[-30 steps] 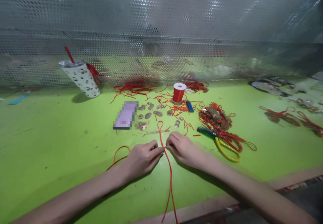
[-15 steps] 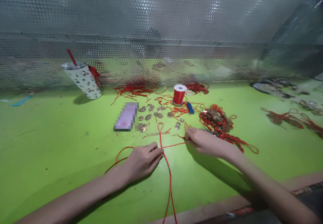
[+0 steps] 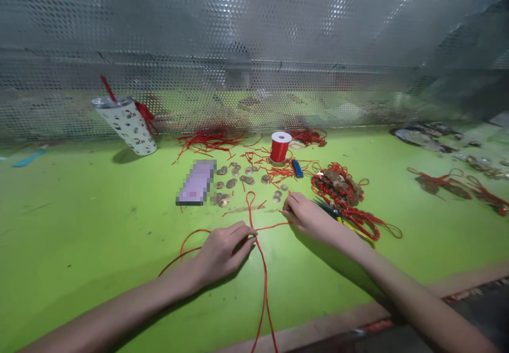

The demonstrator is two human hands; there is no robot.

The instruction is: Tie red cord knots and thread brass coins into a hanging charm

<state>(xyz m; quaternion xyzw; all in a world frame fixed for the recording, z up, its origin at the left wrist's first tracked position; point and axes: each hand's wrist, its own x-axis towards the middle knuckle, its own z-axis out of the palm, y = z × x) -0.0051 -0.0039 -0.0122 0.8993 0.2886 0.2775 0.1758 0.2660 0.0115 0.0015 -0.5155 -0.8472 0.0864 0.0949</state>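
A red cord (image 3: 265,279) runs toward the table's front edge, with a small loop at its far end. My left hand (image 3: 226,249) pinches it just below that loop, where another strand crosses. That crossing strand stretches right to my right hand (image 3: 302,212), whose fingers are closed on it near its end. More of the cord curves out on the left behind my left wrist. Several holed coins (image 3: 231,183) lie in small groups beyond my hands. Scissors (image 3: 338,215) with yellow and red handles lie partly behind my right forearm, beside a heap of coins tied with red cord (image 3: 340,186).
Behind the coins stand a spool of red cord (image 3: 280,149) and a blue lighter (image 3: 297,168), among red offcuts. A pixelated phone-like slab (image 3: 196,182) lies to the left. Farther left stands a patterned tumbler (image 3: 129,128) with a straw. A perforated metal screen (image 3: 178,77) closes the back.
My right hand has shifted slightly left and up, uncovering more of the scissors' handles. My left hand keeps its pinch on the cord. The whole view has drifted a little.
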